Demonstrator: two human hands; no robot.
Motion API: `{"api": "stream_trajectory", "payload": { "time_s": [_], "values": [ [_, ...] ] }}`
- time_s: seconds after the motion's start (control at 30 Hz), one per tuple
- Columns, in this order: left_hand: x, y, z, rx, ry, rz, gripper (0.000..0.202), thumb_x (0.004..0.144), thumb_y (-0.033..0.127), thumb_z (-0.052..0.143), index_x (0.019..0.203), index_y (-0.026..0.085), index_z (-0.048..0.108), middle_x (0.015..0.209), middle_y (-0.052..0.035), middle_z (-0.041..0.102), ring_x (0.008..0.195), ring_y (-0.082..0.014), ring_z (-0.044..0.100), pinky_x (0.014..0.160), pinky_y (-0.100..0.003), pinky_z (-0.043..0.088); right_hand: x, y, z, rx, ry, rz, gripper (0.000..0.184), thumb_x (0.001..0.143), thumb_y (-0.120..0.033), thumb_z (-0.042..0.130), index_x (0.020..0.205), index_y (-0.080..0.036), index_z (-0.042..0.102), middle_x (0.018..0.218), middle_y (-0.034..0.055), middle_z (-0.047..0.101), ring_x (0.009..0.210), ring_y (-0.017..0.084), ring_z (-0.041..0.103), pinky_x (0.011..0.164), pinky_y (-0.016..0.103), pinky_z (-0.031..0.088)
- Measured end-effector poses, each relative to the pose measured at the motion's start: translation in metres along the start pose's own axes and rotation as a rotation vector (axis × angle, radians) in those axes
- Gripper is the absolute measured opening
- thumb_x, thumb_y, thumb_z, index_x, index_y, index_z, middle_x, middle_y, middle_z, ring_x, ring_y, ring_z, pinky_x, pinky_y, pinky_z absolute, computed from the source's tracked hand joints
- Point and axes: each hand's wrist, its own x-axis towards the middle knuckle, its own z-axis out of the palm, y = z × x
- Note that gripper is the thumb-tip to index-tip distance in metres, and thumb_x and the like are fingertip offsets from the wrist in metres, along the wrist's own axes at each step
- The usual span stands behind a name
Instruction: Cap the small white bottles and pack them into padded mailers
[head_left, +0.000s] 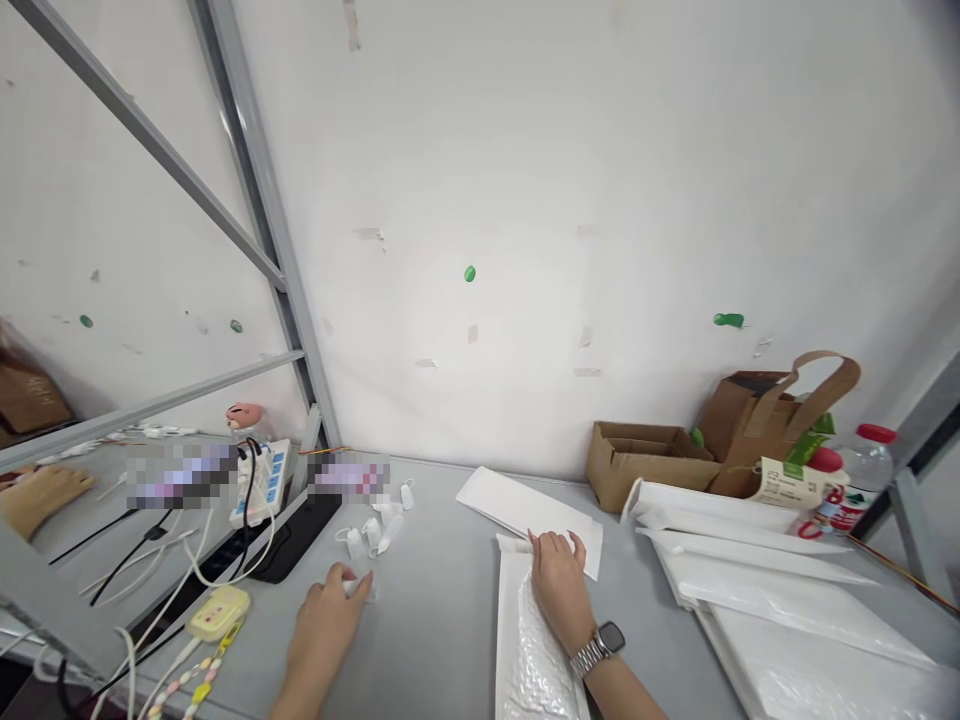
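Note:
My left hand [328, 622] rests on the grey table [435, 620], its fingers pinched on a small white plastic piece [354, 588]. More of these small white pieces [375, 528] lie in a loose group just beyond it. My right hand [559, 580], with a metal watch [600, 648] on the wrist, lies on top of a white bubble mailer [529, 650], fingers curled over the mailer's upper edge. A flat white envelope [525, 510] lies right behind that hand.
A stack of white mailers [757, 590] fills the right side. Cardboard boxes [645, 462], a paper bag [780, 420] and a water bottle [862, 475] stand at the back right. A power strip [262, 482], cables and a yellow device [217, 612] sit at left beside a metal frame [277, 260].

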Motion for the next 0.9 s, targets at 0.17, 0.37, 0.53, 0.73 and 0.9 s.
{"api": "stream_trajectory", "payload": {
  "time_s": [0.17,0.37,0.53,0.73,0.9],
  "values": [
    [-0.015,0.028,0.010,-0.116,0.008,0.104,0.019,0.079,0.036,0.036,0.085,0.022,0.047,0.075,-0.0058,0.057,0.075,-0.0255,0.060,0.069,-0.034,0.044,0.001,-0.003,-0.003,0.016,0.027,-0.017,0.032,0.095,-0.015,0.026,0.070,-0.021,0.047,0.062,-0.0009,0.054,0.063,0.016,0.051,0.091,0.044,0.030],
    [-0.022,0.086,0.010,-0.580,-0.001,0.217,0.033,0.079,0.033,0.041,0.109,0.020,0.041,0.093,-0.0068,0.058,0.076,-0.0202,0.062,0.070,-0.034,0.047,0.004,-0.011,-0.008,0.082,0.053,-0.072,0.031,0.094,-0.013,0.026,0.069,-0.022,0.043,0.063,-0.0029,0.051,0.062,0.014,0.050,0.094,0.043,0.030],
    [-0.017,0.146,0.025,-1.003,-0.228,0.474,0.055,0.076,0.039,0.051,0.126,0.022,0.037,0.089,-0.0018,0.055,0.076,-0.0144,0.060,0.078,-0.031,0.046,0.004,-0.016,-0.009,0.112,0.034,-0.113,0.030,0.094,-0.013,0.026,0.072,-0.021,0.045,0.067,-0.0016,0.052,0.068,0.014,0.051,0.095,0.042,0.030],
    [-0.004,0.164,0.066,-1.052,-0.414,0.538,0.046,0.066,0.048,0.063,0.099,0.016,0.058,0.064,0.0021,0.055,0.064,-0.0142,0.057,0.064,-0.027,0.044,0.003,-0.012,-0.005,0.090,0.041,-0.119,0.029,0.092,-0.010,0.028,0.075,-0.020,0.049,0.069,-0.0002,0.052,0.070,0.016,0.051,0.092,0.041,0.030],
    [0.008,0.158,0.071,-1.041,-0.401,0.544,0.050,0.068,0.049,0.060,0.105,0.016,0.054,0.068,0.0016,0.057,0.068,-0.0143,0.057,0.068,-0.028,0.043,0.003,-0.014,-0.002,0.094,0.067,-0.100,0.030,0.091,-0.009,0.028,0.072,-0.020,0.049,0.068,0.0004,0.053,0.067,0.017,0.049,0.082,0.037,0.033]
  ]
}}
